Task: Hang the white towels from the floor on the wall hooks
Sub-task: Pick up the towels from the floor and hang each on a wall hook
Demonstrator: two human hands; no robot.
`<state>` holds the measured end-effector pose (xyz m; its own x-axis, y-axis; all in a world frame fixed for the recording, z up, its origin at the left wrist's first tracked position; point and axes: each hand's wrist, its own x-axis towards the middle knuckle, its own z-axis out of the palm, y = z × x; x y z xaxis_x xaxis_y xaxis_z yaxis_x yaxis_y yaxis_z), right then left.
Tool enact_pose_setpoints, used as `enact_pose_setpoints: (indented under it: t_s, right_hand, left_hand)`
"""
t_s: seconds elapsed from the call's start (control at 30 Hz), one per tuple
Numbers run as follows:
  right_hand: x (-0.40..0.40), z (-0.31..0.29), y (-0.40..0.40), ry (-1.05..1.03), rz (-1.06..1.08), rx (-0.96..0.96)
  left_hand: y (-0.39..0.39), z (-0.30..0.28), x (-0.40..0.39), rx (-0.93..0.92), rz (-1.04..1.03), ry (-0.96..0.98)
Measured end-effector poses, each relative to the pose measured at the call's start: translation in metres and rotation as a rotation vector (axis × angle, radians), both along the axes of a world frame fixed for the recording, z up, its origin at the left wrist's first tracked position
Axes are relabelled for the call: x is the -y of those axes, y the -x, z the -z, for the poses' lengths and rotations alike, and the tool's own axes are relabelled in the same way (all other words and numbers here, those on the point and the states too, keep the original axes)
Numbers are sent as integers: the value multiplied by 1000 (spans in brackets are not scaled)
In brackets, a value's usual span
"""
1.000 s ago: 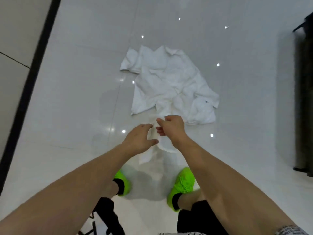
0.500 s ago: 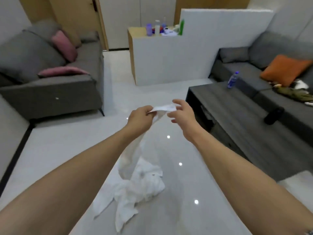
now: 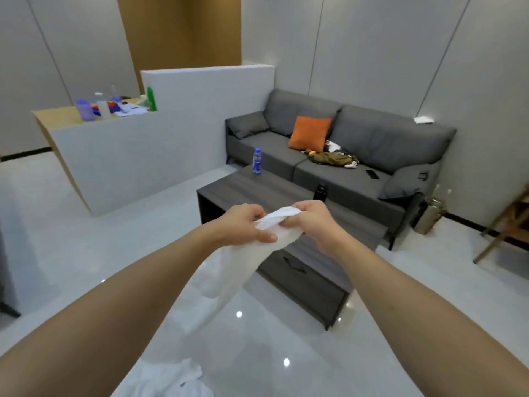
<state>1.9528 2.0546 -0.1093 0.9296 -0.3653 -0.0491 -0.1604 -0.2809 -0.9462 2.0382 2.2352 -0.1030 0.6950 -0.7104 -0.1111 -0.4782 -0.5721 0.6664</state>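
Observation:
A white towel (image 3: 246, 262) hangs in the air in front of me, bunched at its top edge. My left hand (image 3: 243, 223) grips that edge from the left and my right hand (image 3: 312, 222) grips it from the right, the two hands close together. The towel's lower part trails down towards the floor. More white towels (image 3: 169, 381) lie crumpled on the glossy floor at the bottom of the view, partly hidden behind my left forearm. No wall hooks are in view.
A dark low coffee table (image 3: 286, 196) stands just beyond my hands, with a water bottle (image 3: 256, 161) on it. Behind it is a grey sofa (image 3: 357, 156) with an orange cushion. A white counter (image 3: 143, 150) with bottles stands to the left. A wooden frame (image 3: 506, 224) is at the right edge.
I have lifted the towel off the floor pile and raised it to chest height. My view has swung up and to the right, from the floor to the sofa and table.

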Motion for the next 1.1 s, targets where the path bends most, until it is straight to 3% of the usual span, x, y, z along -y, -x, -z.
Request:
enact_pose_setpoints:
  t_s: [0.23,0.4,0.8,1.1]
  right_hand:
    - [101,-20,6,-141,514,88]
    - [162,-6,43,-161,854,156]
    - [327,30,159,-234,1086,111]
    - [538,34,187,-206,1124,-11]
  left_hand:
    - [-63,15,94,-62,244,-65]
    - [-89,15,164,41,311,-45]
    - [-23,17,424,368,602,-37]
    - [9,25,630,357,613,-107]
